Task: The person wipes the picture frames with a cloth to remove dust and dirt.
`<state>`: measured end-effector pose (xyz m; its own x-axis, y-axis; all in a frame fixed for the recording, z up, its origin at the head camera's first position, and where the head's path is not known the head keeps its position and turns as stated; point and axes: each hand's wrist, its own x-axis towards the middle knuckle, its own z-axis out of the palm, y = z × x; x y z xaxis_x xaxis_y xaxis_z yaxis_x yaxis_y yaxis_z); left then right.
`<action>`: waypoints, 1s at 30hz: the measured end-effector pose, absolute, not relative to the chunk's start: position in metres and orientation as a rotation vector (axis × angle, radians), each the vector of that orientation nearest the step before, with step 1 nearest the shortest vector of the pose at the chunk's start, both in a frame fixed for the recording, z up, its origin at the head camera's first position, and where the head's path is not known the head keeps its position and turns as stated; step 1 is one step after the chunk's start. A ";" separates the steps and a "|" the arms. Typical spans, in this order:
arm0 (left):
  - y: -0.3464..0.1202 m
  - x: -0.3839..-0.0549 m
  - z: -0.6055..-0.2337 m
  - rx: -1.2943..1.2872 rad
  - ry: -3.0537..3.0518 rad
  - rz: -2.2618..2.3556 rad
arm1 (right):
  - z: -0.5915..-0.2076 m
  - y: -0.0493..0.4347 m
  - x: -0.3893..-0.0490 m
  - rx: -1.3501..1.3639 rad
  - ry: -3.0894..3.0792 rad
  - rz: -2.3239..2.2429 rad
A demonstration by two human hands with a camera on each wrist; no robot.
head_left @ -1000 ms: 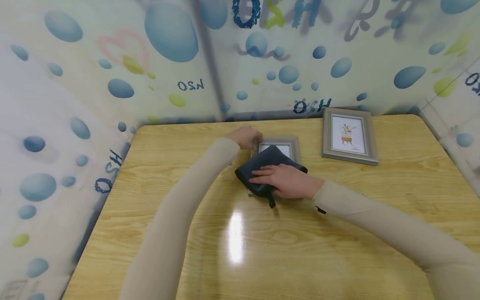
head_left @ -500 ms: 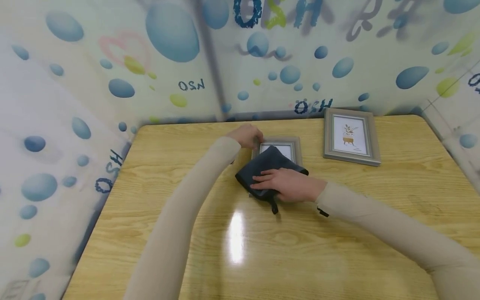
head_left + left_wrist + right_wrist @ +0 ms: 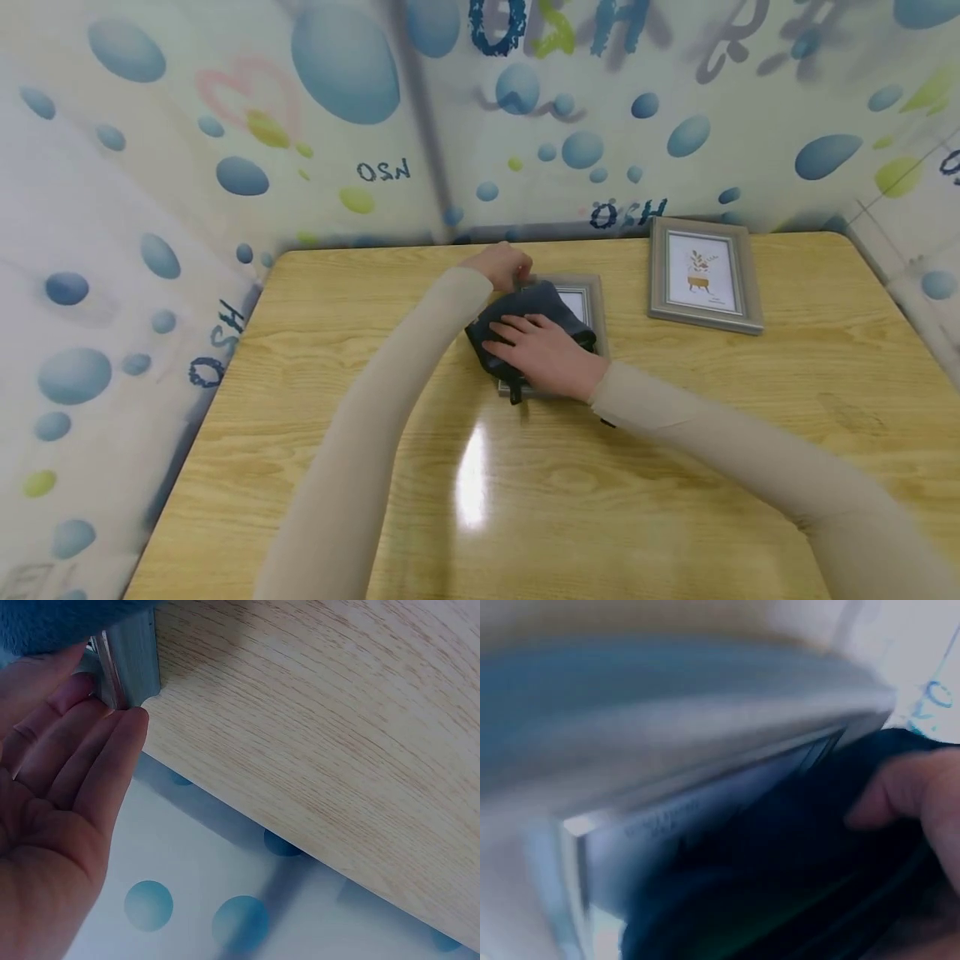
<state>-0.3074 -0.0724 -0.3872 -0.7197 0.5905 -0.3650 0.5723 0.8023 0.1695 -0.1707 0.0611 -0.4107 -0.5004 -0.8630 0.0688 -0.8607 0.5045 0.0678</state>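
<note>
My right hand [image 3: 546,357] lies with fingers spread over a dark blue cloth [image 3: 491,315], pressing it onto a grey picture frame [image 3: 596,304]. The cloth covers the left and middle of the frame; a small loop hangs from its near edge. My left hand [image 3: 504,265] holds the frame's far left corner; in the left wrist view its thumb and fingers [image 3: 124,742] are at the frame's edge [image 3: 135,664], right below the fuzzy cloth [image 3: 67,622]. The right wrist view, blurred, shows the right thumb [image 3: 900,791] on the cloth.
A second grey frame [image 3: 744,267] with a potted-plant print lies at the back right of the wooden table [image 3: 570,517]. Behind the table's far edge stands a wall [image 3: 420,200] with blue dots and lettering.
The right hand has slid the cloth to the left and slightly away over the frame, baring more of its right side. The left hand stays at the corner.
</note>
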 end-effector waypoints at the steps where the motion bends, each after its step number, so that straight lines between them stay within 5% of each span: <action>1: -0.073 -0.307 -0.387 0.873 2.589 0.060 | -0.411 0.058 -0.174 1.500 -2.649 -0.078; 10: -0.073 -0.300 -0.380 0.869 2.609 0.077 | -0.398 0.035 -0.187 1.569 -2.801 -0.212; 19: -0.071 -0.303 -0.388 0.856 2.606 0.029 | -0.385 0.028 -0.146 1.815 -2.666 -0.405; 30: -0.063 -0.304 -0.384 0.810 2.592 0.043 | -0.393 0.013 -0.148 1.515 -2.479 -0.591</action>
<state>-0.3039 -0.0634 -0.3845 -0.7407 0.5503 -0.3854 0.5372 0.8296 0.1523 -0.1482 0.0126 -0.3930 -0.4661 -0.8830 -0.0547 -0.8128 0.4030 0.4206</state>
